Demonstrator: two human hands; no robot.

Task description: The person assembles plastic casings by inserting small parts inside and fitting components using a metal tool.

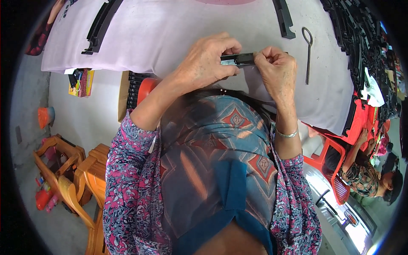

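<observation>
Between my two hands, above the near edge of the cloth-covered table [165, 29], is a slim black plastic part [244, 59]. My left hand [208, 59] grips its left end, thumb below and fingers above. My right hand [277, 68] pinches the right end with thumb and forefinger. A pale patch shows along the part near my left thumb; I cannot make out what it is. To the right of my right hand lies a dark metal rod with a loop at one end [308, 55]. Longer black plastic strips lie farther off, one at the upper left [101, 27] and one at the upper right [284, 19].
A large heap of black parts [352, 46] covers the table's right side. Beside it are a red plastic chair [329, 157] and a person in a patterned shirt [361, 174]. Another person's arm [53, 12] shows at the far left. Wooden chairs [85, 178] stand at my left.
</observation>
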